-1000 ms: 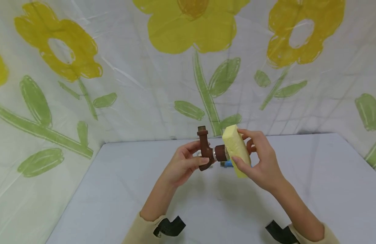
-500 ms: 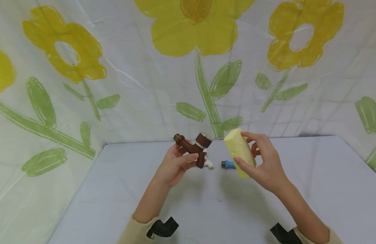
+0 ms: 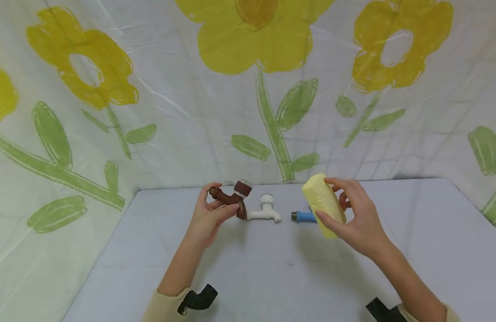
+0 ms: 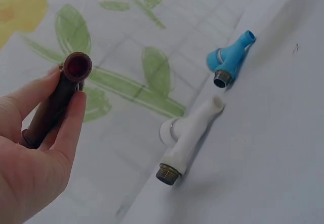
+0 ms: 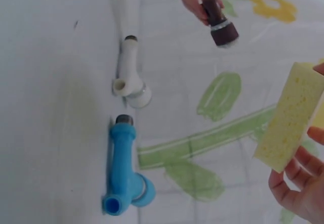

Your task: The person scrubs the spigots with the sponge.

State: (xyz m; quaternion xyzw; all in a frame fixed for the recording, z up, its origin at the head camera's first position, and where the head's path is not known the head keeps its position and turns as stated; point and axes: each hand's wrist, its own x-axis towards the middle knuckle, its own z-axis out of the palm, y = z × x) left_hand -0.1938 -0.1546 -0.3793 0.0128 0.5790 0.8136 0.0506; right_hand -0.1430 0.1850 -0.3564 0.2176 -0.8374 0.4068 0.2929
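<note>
A dark brown tap (image 3: 228, 197) with a threaded end and a round knob is pinched between the thumb and fingers of my left hand (image 3: 207, 219), held above the table. In the left wrist view the brown tap's (image 4: 76, 69) round opening faces the camera. My right hand (image 3: 358, 217) grips a pale yellow sponge (image 3: 323, 203) by its side, also raised off the table. In the right wrist view the sponge (image 5: 291, 117) shows its porous face. Sponge and brown tap are well apart.
On the white table (image 3: 272, 277) a white tap (image 3: 266, 210) lies near the back edge. Right of it lies a blue tap (image 3: 303, 217), partly hidden by the sponge in the head view. A flower-patterned sheet (image 3: 183, 147) hangs behind the table.
The brown tap was against the sponge a second ago. My left hand has turned it and drawn it left, uncovering the white tap. The sponge has shifted slightly right.
</note>
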